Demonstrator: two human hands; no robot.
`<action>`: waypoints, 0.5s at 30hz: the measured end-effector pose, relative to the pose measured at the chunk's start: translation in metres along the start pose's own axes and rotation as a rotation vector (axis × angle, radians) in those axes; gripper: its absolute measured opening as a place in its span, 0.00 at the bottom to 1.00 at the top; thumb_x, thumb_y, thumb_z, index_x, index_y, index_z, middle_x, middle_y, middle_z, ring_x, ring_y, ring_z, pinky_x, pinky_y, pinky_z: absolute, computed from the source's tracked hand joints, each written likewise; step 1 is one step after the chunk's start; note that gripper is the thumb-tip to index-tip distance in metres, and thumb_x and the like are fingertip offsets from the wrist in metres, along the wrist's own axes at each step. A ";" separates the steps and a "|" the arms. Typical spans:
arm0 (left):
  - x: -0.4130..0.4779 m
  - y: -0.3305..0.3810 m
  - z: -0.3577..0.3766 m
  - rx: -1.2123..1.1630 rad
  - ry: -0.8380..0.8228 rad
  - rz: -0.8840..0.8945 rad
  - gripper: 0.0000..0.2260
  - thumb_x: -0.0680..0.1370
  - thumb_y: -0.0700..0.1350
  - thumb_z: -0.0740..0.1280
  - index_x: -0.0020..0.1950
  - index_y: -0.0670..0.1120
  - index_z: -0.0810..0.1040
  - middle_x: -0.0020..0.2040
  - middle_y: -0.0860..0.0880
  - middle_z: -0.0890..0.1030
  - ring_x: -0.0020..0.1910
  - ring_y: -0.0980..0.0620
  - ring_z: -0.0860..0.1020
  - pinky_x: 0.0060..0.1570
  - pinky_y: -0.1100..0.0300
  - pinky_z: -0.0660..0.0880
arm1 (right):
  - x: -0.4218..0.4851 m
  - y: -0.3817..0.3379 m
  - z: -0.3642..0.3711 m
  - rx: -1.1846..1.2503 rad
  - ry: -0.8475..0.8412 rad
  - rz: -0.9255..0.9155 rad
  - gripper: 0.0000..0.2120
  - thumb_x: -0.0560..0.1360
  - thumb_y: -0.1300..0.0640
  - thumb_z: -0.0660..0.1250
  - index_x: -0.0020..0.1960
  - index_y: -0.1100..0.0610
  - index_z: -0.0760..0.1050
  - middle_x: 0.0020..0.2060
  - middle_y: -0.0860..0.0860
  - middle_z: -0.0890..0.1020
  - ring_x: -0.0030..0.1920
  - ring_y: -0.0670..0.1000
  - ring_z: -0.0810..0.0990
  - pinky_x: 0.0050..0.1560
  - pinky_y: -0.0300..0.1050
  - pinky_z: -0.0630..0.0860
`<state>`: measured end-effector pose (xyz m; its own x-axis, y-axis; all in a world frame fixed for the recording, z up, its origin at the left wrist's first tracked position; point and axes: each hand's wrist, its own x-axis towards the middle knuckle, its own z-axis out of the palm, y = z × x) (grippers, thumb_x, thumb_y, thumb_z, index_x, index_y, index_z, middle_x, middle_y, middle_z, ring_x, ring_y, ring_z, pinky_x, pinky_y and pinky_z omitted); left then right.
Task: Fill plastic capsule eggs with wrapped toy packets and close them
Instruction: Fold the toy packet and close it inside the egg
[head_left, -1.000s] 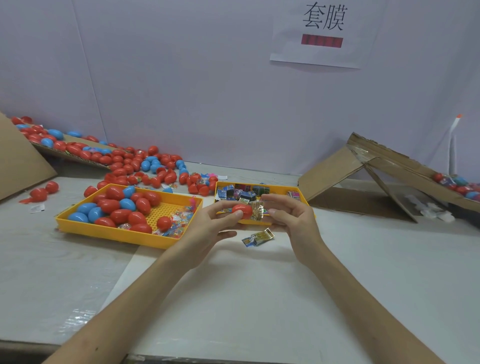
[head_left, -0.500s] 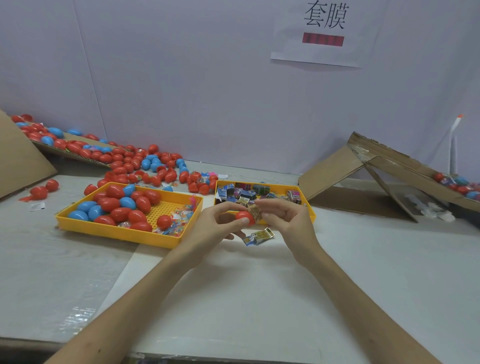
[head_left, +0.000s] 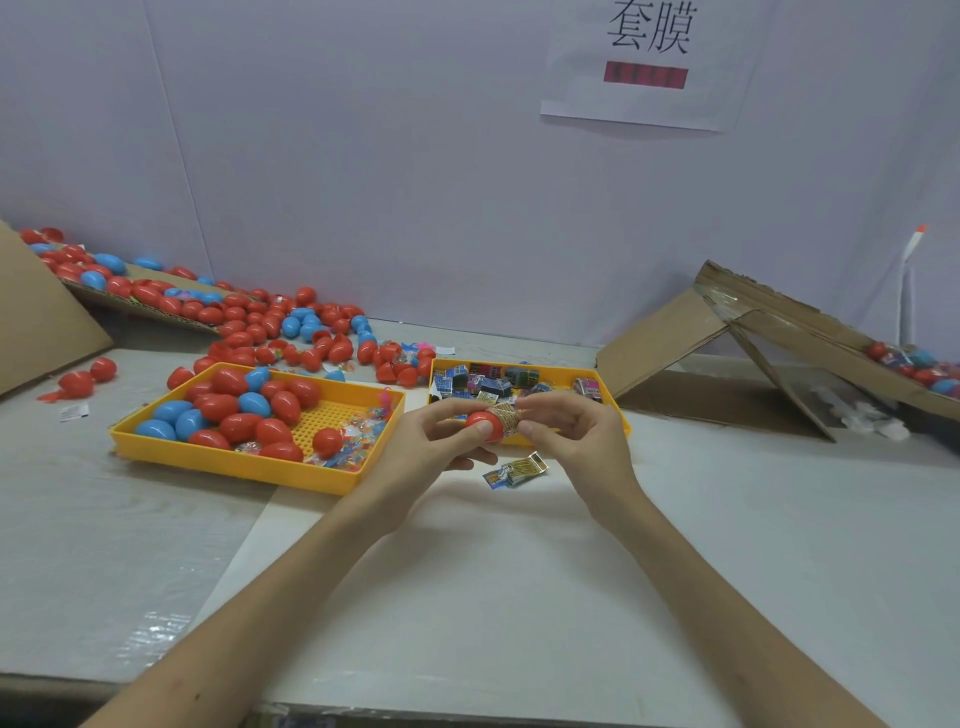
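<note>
Left hand (head_left: 441, 441) grip pinches red egg half (head_left: 484, 425) above the surface (head_left: 571, 571), right hand (head_left: 576, 436) grip pinches gold packet (head_left: 506, 415) at its mouth; packet looks bulky, may jam or spring out, blocking closure

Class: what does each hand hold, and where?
Left hand: red egg half, by its rounded shell. Right hand: gold packet, by its right end.

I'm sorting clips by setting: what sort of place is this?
Likely a hand-packing workstation: a heap of capsule eggs on the table, a yellow tray of eggs beside another of toy packets, and a printed sign on the wall.
</note>
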<state>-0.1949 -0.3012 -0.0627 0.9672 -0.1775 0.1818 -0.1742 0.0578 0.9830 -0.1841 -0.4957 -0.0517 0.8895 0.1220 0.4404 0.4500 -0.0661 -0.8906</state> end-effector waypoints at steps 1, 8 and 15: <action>0.000 0.000 0.000 -0.006 0.002 0.001 0.10 0.79 0.47 0.71 0.59 0.51 0.82 0.49 0.46 0.87 0.48 0.46 0.86 0.48 0.59 0.79 | 0.000 0.000 0.000 0.003 -0.001 0.002 0.14 0.74 0.68 0.74 0.48 0.49 0.85 0.46 0.48 0.87 0.50 0.50 0.86 0.50 0.44 0.82; 0.000 -0.001 0.000 -0.003 -0.004 0.008 0.10 0.79 0.46 0.71 0.61 0.50 0.82 0.50 0.46 0.87 0.49 0.46 0.86 0.48 0.60 0.81 | 0.001 0.001 -0.001 0.097 0.006 0.066 0.14 0.74 0.68 0.73 0.48 0.49 0.85 0.44 0.55 0.87 0.48 0.53 0.86 0.48 0.45 0.82; 0.000 -0.001 0.000 0.001 0.012 0.001 0.10 0.80 0.46 0.71 0.60 0.50 0.82 0.50 0.47 0.87 0.48 0.46 0.86 0.47 0.60 0.80 | 0.002 0.002 -0.002 0.134 -0.007 0.094 0.13 0.73 0.69 0.73 0.50 0.53 0.84 0.46 0.55 0.87 0.49 0.56 0.86 0.46 0.45 0.82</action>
<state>-0.1948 -0.3015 -0.0633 0.9692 -0.1655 0.1826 -0.1754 0.0568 0.9829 -0.1813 -0.4974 -0.0523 0.9265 0.1289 0.3536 0.3493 0.0552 -0.9354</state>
